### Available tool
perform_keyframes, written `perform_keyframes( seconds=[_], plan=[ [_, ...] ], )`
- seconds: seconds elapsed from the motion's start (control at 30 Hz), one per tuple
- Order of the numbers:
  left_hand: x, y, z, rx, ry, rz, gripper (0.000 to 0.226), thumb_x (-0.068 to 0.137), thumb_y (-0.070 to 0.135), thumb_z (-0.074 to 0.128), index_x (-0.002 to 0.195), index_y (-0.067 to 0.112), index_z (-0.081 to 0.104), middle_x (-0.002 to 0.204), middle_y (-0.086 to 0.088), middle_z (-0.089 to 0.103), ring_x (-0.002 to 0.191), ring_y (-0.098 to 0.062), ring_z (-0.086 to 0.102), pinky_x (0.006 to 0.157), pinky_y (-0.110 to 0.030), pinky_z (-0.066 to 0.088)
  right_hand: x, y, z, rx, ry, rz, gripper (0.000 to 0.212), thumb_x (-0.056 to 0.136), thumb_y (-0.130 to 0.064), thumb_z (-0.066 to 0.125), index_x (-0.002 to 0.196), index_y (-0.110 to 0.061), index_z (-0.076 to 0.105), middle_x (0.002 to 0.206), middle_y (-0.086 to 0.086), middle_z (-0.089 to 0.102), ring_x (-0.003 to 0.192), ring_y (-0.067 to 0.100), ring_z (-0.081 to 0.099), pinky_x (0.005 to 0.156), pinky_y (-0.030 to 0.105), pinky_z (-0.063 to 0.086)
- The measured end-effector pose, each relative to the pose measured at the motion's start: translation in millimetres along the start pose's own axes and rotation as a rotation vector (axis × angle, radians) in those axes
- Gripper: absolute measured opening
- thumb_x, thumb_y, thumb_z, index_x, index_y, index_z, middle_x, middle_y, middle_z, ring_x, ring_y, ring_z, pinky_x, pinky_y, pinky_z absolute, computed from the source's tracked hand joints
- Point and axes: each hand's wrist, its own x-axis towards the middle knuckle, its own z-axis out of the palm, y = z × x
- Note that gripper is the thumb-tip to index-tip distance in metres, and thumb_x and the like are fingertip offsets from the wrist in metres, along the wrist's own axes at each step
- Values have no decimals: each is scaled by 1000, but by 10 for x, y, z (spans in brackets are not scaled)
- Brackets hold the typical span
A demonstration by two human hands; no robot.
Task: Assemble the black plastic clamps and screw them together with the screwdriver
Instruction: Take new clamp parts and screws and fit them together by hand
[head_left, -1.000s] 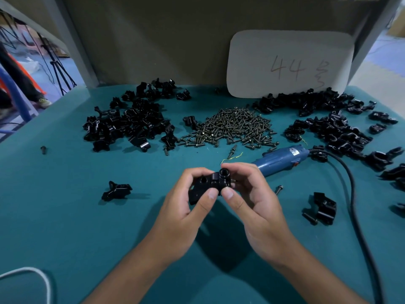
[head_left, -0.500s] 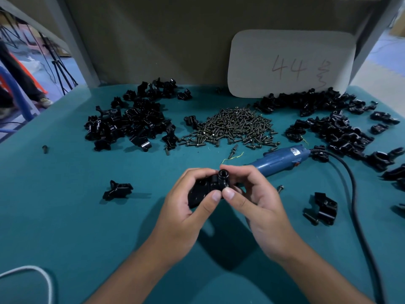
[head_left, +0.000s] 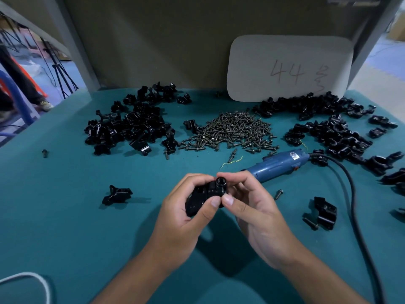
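- Left hand point(head_left: 186, 216): fingers and thumb curled round the black clamp point(head_left: 206, 197), gripping its left part, held above the bench point(head_left: 65, 227).
- Right hand point(head_left: 256, 216): thumb and fingertips pinched on the right end of the same clamp, thumb tip touching the left thumb tip.
- Clamp: between both hands, round socket facing up at its top right, two holes visible on the left face.
- Screwdriver point(head_left: 276, 165): blue, corded, lay on the bench just beyond the right hand, its tip end hidden behind the fingers; black cable point(head_left: 355, 216) ran from its far end down past the right of that hand.
- Loose screw point(head_left: 278, 194): on the bench just right of the right hand.
- Screw pile point(head_left: 232, 130): well beyond both hands, centre of bench.
- Clamp-part heap, left point(head_left: 131, 126): beyond and left of the left hand.
- Clamp-part heap, right point(head_left: 328, 128): beyond and right of the right hand.
- Single clamp part point(head_left: 117, 195): left of the left hand, apart from it.
- Clamp piece with screw point(head_left: 324, 212): right of the right hand, beside the cable.
- White card point(head_left: 289, 66): marked "44", leaning against the back wall.
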Motion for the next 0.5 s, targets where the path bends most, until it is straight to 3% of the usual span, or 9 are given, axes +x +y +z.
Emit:
perform_keyframes(
  seconds=[0.07,0.17,0.27,0.33,0.4,0.5],
  plan=[
    [3,-9,6,18,23,23,20,90,45,61,110,43,63,106,12,65,98,-15,65,83,-22,51,5,-13,-2,-31,-8,9,37,80,-38,80,114,-30,71,103,6,55,102,20,51,105,51,42],
    [9,-38,-3,18,66,12,19,89,45,62,108,43,64,103,12,67,93,-9,65,79,-16,48,17,-103,-30,-152,2,-21,37,84,-41,71,121,-35,69,109,1,59,101,14,55,99,32,49],
    [46,-55,-50,-22,148,-63,22,86,49,61,106,41,66,101,10,71,91,-6,67,80,-16,49,285,-299,-234,-475,193,-117,23,88,-52,63,108,-41,69,97,-13,64,86,4,57,81,16,49],
    [80,-76,-66,-130,177,-134,31,85,50,62,108,30,68,101,3,75,94,-16,72,88,-29,56,664,-411,-459,-827,255,-128,6,93,-43,61,96,-41,66,86,-14,63,74,-1,54,68,11,44],
    [108,-78,-73,-260,214,-184,39,85,46,64,110,17,67,99,-4,77,96,-27,75,87,-41,60,1083,-468,-641,-1260,90,-11,10,98,-28,63,98,-38,67,95,-11,62,81,1,55,75,13,46],
    [144,-65,-90,-419,266,-238,35,88,37,67,109,10,67,99,-9,76,98,-34,74,78,-37,62,1487,-342,-821,-1601,-259,182,22,97,-20,68,117,-29,70,113,-2,60,106,17,57,98,39,48]
  ],
)
